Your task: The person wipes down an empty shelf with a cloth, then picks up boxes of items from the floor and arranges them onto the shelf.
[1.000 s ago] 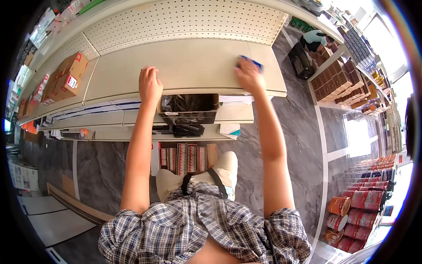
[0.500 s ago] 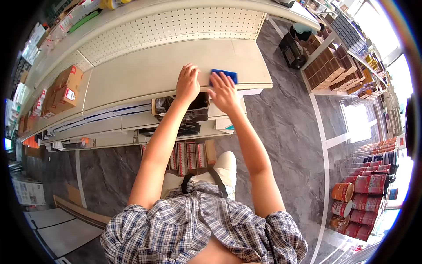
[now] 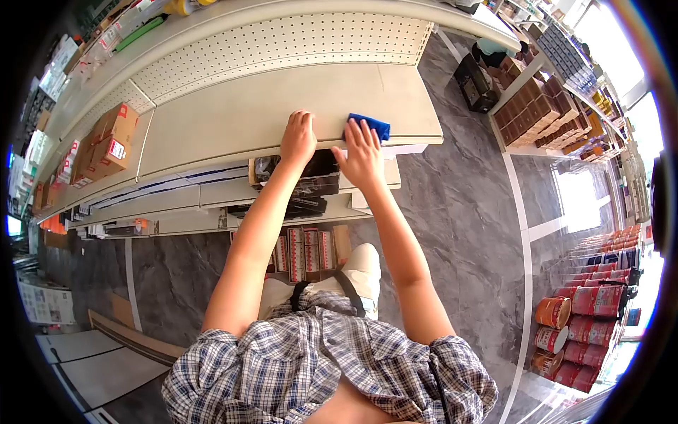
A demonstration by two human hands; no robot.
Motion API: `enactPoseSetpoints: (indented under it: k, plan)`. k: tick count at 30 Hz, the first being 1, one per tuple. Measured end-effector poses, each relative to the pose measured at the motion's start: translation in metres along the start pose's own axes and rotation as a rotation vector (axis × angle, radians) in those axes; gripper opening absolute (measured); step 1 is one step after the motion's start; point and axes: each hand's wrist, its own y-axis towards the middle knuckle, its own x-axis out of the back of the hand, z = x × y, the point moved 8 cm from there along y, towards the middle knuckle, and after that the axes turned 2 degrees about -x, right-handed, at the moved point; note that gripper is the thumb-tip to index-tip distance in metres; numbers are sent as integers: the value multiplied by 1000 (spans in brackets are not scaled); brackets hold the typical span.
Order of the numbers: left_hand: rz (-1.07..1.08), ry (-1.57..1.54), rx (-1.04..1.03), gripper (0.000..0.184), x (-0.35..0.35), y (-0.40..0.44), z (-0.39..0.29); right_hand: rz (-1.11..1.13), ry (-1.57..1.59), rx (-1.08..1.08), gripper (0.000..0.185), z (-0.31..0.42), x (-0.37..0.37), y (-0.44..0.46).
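A blue cloth (image 3: 378, 128), bunched and folded, lies on the beige shelf (image 3: 240, 106) near its front right end. My right hand (image 3: 362, 159) is over the cloth, its fingers stretched across it and pressing it to the shelf; the cloth sticks out past the fingertips and to the right. To the left, my left hand (image 3: 299, 138) is at the shelf's front edge. Its fingers are bent and close together, with nothing visible in them. The palm side is hidden.
Cardboard boxes (image 3: 113, 138) stand at the shelf's left. A dark bin (image 3: 318, 185) sits on the lower shelf, and narrow boxes (image 3: 304, 254) stand near my feet. Red buckets (image 3: 593, 302) are stacked at right. A person (image 3: 491, 48) bends near stacked brown boxes (image 3: 526, 113).
My right hand and the cloth have shifted slightly right, and the cloth is more bunched and turned. My left hand stays near the shelf edge. The view has shifted a little.
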Motion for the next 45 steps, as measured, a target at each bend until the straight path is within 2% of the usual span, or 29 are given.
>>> enactPoseSetpoints:
  k: [2, 4, 5, 7, 9, 12, 17, 21, 25, 27, 29, 31, 33, 34, 35, 36, 37, 39, 41, 42, 43, 45]
  plan:
    - [-26, 8, -13, 18, 2, 5, 3, 37, -18, 42, 56, -8, -5, 4]
    - [23, -21, 27, 17, -1, 1, 6, -102, -141, -60, 58, -58, 14, 3]
    - [22, -19, 32, 17, 0, -2, 4, -96, -279, -65, 58, -89, 17, 5]
    - [53, -24, 71, 21, -3, 0, 4, 108, -175, -224, 64, -135, 23, 16]
    - [42, -29, 57, 22, -3, 0, 2, 172, -168, -263, 67, -160, 22, 32]
    - [-14, -29, 43, 25, 5, 4, -4, 234, -269, -281, 72, -193, 0, 68]
    - [-36, 50, 16, 22, 6, 2, -6, 318, -192, -246, 74, -227, -48, 143]
    - [-52, 55, 48, 28, 11, 4, -12, 367, -173, -221, 76, -241, -68, 187]
    - [-73, 58, 49, 29, 15, 6, -16, 397, -101, -190, 73, -216, -74, 191]
    - [-73, 40, 51, 30, 15, 8, -18, 450, -25, 7, 73, -162, -106, 181]
    - [-75, 30, 35, 30, 16, 8, -17, 463, -12, 165, 70, -78, -96, 156]
    - [-79, 28, 17, 30, 17, 6, -17, 422, 67, 242, 65, -47, -98, 147]
    - [-77, 44, 13, 28, 17, 4, -13, 391, 85, 114, 56, -78, -102, 168]
    - [-85, 50, 13, 28, 17, 3, -11, 269, -84, 91, 54, -115, -111, 176]
    - [-71, 12, 29, 28, 14, 1, -9, 274, -19, -88, 58, -143, -93, 180]
    - [-60, -25, 44, 27, 10, 1, -8, 202, -81, -157, 61, -173, -90, 182]
    - [-63, -29, 31, 26, 9, 4, -9, 297, -169, -253, 66, -181, -73, 180]
    - [-27, -28, 48, 26, 5, 3, -7, 382, -183, -302, 68, -171, -67, 183]
    - [-19, -3, 44, 27, 6, 2, -11, 408, -128, -171, 65, -139, -84, 190]
    - [-21, 25, 28, 28, 8, 7, -11, 367, -60, 37, 62, -95, -125, 191]
    - [-15, 18, 24, 28, 9, 7, -11, 282, 25, 130, 59, -54, -123, 180]
    - [-47, 18, 23, 23, 12, 6, -10, 311, 37, 358, 51, 13, -136, 156]
